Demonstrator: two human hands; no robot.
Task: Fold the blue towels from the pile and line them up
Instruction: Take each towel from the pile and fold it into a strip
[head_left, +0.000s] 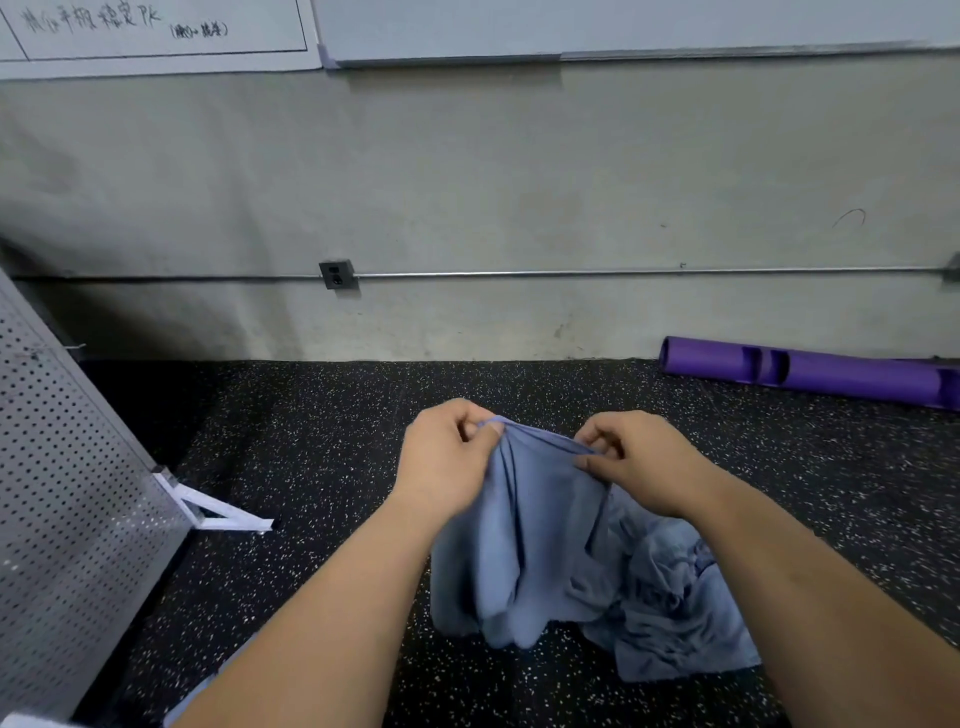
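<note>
My left hand and right hand are each pinching the top edge of one blue towel — it's held up off the floor, hanging down in folds. The rest of the pile sits crumpled on the speckled floor just right of it — a purple roller lies by the wall.
</note>
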